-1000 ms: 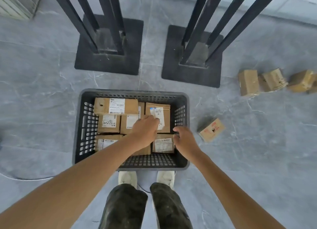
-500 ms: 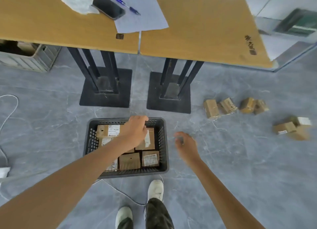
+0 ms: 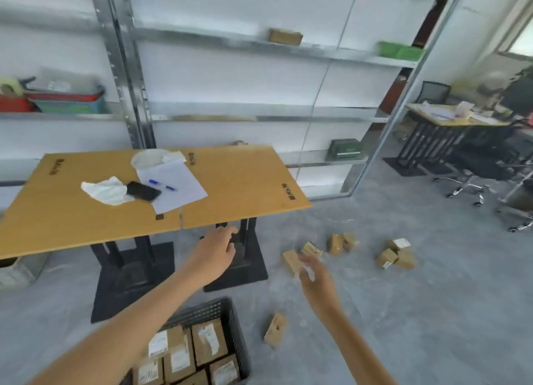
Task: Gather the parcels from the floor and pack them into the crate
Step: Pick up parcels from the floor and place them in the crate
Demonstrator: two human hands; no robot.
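Bare left hand [image 3: 215, 253], bare right hand [image 3: 317, 281], bare forearms [image 3: 129, 335]

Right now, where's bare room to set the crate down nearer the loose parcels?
Bare floor lies right of the lone parcel, short of the three-parcel cluster. The table's right half, past the paper, is bare. Crowded: the parcel row beside the table base, and inside the crate.

The crate [image 3: 227, 312] sits at my six o'clock, packed parcels [image 3: 209, 341] inside it. One loose parcel [image 3: 275, 330] lies on the floor [image 3: 403, 312] just right of it, at five. Scattered parcels [image 3: 386, 257] at one o'clock, farther out. The table [image 3: 245, 182] at eleven, shelving [image 3: 230, 116] behind it.
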